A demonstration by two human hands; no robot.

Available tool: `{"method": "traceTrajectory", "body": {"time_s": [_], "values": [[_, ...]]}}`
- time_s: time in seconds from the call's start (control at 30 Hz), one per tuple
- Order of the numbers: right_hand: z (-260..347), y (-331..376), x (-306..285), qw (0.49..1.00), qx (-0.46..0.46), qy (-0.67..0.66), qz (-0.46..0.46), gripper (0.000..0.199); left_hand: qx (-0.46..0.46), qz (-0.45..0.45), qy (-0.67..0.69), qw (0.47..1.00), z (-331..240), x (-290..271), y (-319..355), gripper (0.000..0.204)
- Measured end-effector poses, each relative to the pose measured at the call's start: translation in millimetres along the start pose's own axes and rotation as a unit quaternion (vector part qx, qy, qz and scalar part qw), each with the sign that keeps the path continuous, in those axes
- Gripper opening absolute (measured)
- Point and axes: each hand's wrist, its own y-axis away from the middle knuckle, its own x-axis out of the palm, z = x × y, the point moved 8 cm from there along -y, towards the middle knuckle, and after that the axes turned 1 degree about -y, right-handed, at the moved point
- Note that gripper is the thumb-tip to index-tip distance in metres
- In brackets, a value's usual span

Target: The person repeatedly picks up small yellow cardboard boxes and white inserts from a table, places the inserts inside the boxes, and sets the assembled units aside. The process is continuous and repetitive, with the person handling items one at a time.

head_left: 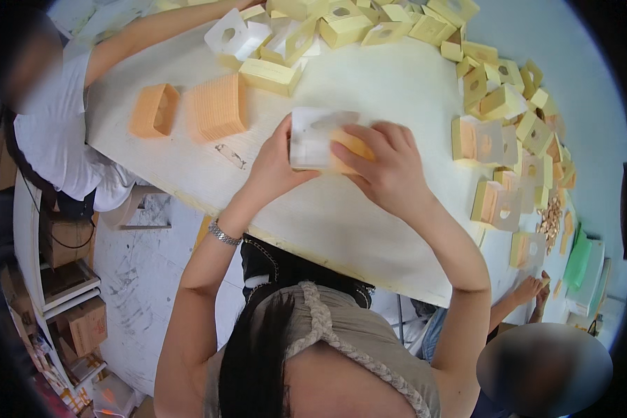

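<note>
Both my hands hold a small pale box [311, 136] above the white table [369, 76]. My left hand [275, 164] grips the box's left side. My right hand [383, 164] wraps its right side, where an orange insert [352, 144] shows under the fingers. The box is blurred. To the left on the table lie a stack of orange inserts [219, 106] and an orange open tray [153, 110].
Many pale yellow boxes [341, 24] are heaped along the far edge, and flat box pieces [498, 143] spread to the right. A person in a white shirt [56, 132] reaches across at the left. Another person's hands [529, 289] work at the lower right. Shelves with cartons [76, 306] stand lower left.
</note>
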Motion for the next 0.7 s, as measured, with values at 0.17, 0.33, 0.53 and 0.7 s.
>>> {"method": "traceTrajectory", "body": {"time_s": [0.17, 0.33, 0.53, 0.7], "values": [[11.8, -21.4, 66.0, 0.986, -0.042, -0.022, 0.158, 0.036, 0.026, -0.011, -0.027, 0.999, -9.8, 11.4, -2.9, 0.105], [1.9, -15.5, 67.1, 0.972, -0.061, -0.177, 0.142, 0.04, -0.004, 0.028, -0.035, 0.999, -8.6, 13.7, -2.2, 0.105], [-13.9, 4.0, 28.8, 0.993, -0.034, -0.044, 0.105, 0.037, 0.05, 0.001, -0.092, 0.995, 0.6, 17.8, 4.7, 0.106], [-16.7, 16.4, 45.0, 0.995, -0.032, -0.039, 0.088, 0.035, 0.025, 0.021, -0.097, 0.995, 2.1, 20.1, 2.6, 0.103]]}}
